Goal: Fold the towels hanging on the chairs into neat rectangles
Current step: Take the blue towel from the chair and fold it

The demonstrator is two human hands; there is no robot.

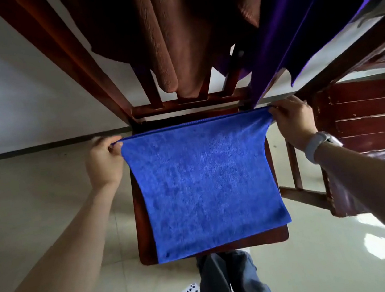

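Both hands pinch the far corners of a blue towel (pixel 206 183) — the left hand (pixel 104 162) closed on one corner, the right hand (pixel 293 123) on the other. It is stretched flat over the seat of a dark wooden chair (pixel 143 227). Over the chair back hang a brown towel (pixel 159 39) and a purple towel (pixel 277 35) — side by side.

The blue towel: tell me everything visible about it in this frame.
The blue towel is a plain, bright blue, fuzzy cloth, apparently doubled over, held taut along its far edge. The left hand pinches one far corner, the right hand the other. It drapes toward the camera over the dark wooden chair seat, its near edge reaching almost to the seat's front.
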